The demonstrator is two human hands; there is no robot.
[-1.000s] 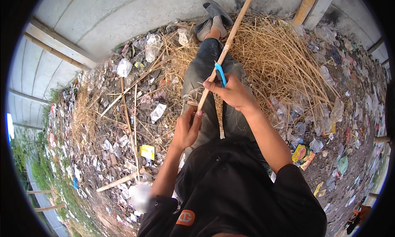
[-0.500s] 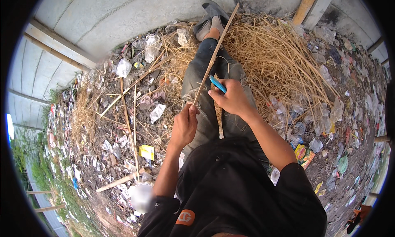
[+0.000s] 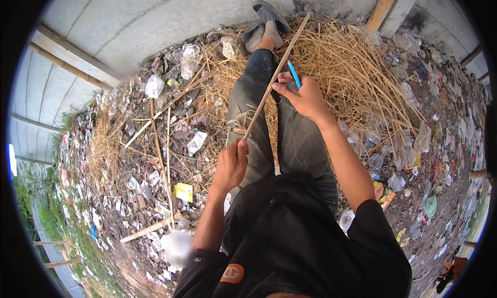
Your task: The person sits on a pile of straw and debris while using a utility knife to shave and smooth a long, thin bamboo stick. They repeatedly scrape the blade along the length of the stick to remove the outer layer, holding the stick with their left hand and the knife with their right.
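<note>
A long, flat bamboo strip [image 3: 264, 104] slants over my legs, its far end beside my crossed feet. Its near end is pinched between the thumb and fingers of my left hand [image 3: 232, 163], above the left thigh. My right hand [image 3: 306, 97] is closed on what looks like a slim blue utility knife [image 3: 294, 74]; its blade cannot be made out. The right thumb and fingertips also touch the strip around its middle. Thin curled shavings [image 3: 242, 121] lie on my trouser leg near the left hand.
A heap of straw-like bamboo shavings [image 3: 341, 75] lies beyond and right of my legs. Longer bamboo pieces [image 3: 168, 163] rest at the left among plastic litter. A concrete wall [image 3: 176, 18] stands behind my feet, with a bamboo post [image 3: 383, 8] against it.
My right hand with the blue knife has moved away from me along the strip, and the knife is more upright. The strip's far end has dropped slightly and shifted right.
</note>
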